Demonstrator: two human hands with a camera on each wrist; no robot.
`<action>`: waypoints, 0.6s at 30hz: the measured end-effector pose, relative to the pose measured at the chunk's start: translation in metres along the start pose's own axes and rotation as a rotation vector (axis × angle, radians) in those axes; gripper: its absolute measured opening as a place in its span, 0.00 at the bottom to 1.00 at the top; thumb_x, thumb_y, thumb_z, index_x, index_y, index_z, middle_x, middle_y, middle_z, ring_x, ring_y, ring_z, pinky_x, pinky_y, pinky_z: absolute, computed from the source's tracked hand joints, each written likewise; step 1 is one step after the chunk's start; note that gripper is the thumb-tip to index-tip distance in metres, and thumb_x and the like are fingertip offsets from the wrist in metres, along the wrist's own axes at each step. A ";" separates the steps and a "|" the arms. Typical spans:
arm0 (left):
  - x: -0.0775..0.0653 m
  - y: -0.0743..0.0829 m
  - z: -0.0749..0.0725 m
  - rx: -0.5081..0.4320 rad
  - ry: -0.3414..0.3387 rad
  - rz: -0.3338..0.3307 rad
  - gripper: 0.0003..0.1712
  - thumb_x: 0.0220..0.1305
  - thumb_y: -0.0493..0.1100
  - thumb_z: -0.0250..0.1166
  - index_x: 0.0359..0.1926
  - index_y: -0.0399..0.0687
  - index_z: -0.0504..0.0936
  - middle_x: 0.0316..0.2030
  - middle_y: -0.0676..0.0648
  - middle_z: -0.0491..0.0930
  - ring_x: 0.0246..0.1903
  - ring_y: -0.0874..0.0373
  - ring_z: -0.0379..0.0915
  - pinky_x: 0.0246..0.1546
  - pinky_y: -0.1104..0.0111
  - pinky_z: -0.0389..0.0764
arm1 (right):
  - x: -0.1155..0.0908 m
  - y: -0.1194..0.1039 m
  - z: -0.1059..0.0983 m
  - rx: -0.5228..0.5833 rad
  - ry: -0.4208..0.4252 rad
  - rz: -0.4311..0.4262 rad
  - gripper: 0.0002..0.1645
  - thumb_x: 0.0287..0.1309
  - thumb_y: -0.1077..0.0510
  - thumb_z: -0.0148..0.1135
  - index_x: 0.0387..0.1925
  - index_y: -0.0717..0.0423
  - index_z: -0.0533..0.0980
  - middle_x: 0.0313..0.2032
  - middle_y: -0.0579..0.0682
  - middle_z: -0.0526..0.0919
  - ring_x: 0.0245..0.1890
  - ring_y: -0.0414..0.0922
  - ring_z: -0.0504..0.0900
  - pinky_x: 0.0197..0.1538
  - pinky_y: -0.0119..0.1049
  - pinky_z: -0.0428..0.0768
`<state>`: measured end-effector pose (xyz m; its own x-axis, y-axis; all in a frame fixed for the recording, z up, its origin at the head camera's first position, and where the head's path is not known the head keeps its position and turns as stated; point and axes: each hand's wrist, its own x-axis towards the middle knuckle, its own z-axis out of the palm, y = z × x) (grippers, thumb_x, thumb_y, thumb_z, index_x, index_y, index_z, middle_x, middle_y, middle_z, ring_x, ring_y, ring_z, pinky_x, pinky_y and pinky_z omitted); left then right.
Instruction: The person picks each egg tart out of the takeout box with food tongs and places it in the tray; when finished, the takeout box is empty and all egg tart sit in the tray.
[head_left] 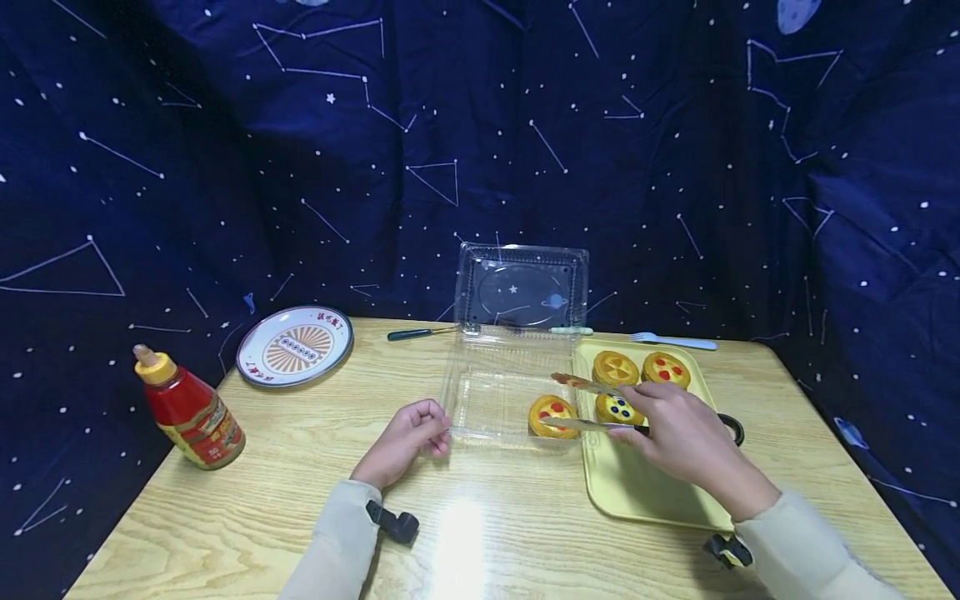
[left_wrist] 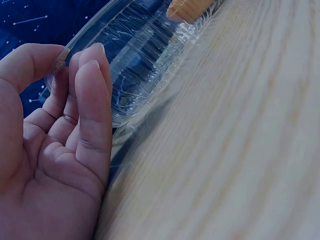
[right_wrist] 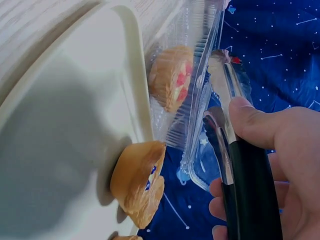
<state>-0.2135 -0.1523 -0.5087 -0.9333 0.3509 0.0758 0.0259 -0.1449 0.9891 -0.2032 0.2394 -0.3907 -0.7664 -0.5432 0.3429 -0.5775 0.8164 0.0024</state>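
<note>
My left hand [head_left: 405, 440] pinches the near left corner of an open clear plastic box [head_left: 487, 400] between thumb and fingertips, its rim [left_wrist: 59, 65] showing in the left wrist view. With my right hand [head_left: 686, 433] I hold black-handled metal tongs [right_wrist: 255, 192], their arms spread apart over the box's right end. A toy tart with red dots [head_left: 553, 414] sits inside the box at the near right, under the tongs, with nothing gripped between their tips. On the yellow tray [head_left: 648, 492] beside it are a blue-dotted tart [right_wrist: 135, 172], a red-dotted tart [head_left: 666, 371] and a cross-topped tart [head_left: 615, 367].
The box's hinged lid [head_left: 522, 287] stands up against the dark starry cloth. A red sauce bottle [head_left: 197, 417] and a white plate [head_left: 295, 346] are at the left. Behind lie a dark-handled utensil [head_left: 410, 334] and a pale blue fork [head_left: 675, 341].
</note>
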 end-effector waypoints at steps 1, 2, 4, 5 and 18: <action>0.000 0.000 0.000 -0.001 0.000 0.001 0.09 0.70 0.37 0.58 0.36 0.33 0.72 0.28 0.43 0.77 0.27 0.58 0.78 0.29 0.70 0.81 | 0.001 -0.001 0.001 -0.003 0.000 -0.005 0.37 0.52 0.42 0.73 0.57 0.62 0.78 0.49 0.62 0.83 0.47 0.61 0.81 0.49 0.58 0.79; 0.000 0.000 0.000 0.000 -0.003 0.005 0.09 0.70 0.37 0.58 0.36 0.33 0.72 0.28 0.43 0.77 0.27 0.58 0.78 0.29 0.70 0.81 | 0.002 -0.002 0.001 -0.006 -0.001 -0.009 0.37 0.52 0.42 0.73 0.57 0.62 0.78 0.49 0.62 0.83 0.48 0.61 0.81 0.49 0.58 0.78; 0.000 0.000 0.000 0.000 -0.003 0.006 0.09 0.70 0.37 0.58 0.35 0.33 0.72 0.28 0.43 0.77 0.27 0.58 0.78 0.29 0.70 0.82 | 0.004 -0.003 0.002 -0.007 0.001 -0.015 0.37 0.52 0.42 0.73 0.56 0.62 0.78 0.49 0.62 0.83 0.47 0.61 0.81 0.49 0.58 0.78; 0.000 0.000 0.000 0.000 -0.003 0.006 0.09 0.70 0.37 0.58 0.35 0.33 0.72 0.28 0.44 0.77 0.27 0.58 0.78 0.29 0.70 0.82 | 0.005 -0.004 0.003 -0.008 0.003 -0.017 0.37 0.52 0.42 0.73 0.56 0.63 0.79 0.48 0.62 0.83 0.47 0.60 0.81 0.49 0.58 0.78; 0.000 0.001 0.002 0.002 0.008 -0.005 0.10 0.70 0.37 0.58 0.35 0.32 0.72 0.28 0.43 0.77 0.26 0.58 0.78 0.28 0.69 0.82 | 0.016 -0.011 0.006 -0.025 -0.049 -0.011 0.36 0.50 0.40 0.74 0.54 0.59 0.80 0.46 0.59 0.84 0.41 0.57 0.81 0.42 0.54 0.80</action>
<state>-0.2131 -0.1508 -0.5072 -0.9362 0.3446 0.0699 0.0218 -0.1416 0.9897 -0.2110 0.2205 -0.3907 -0.7731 -0.5607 0.2967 -0.5792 0.8146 0.0300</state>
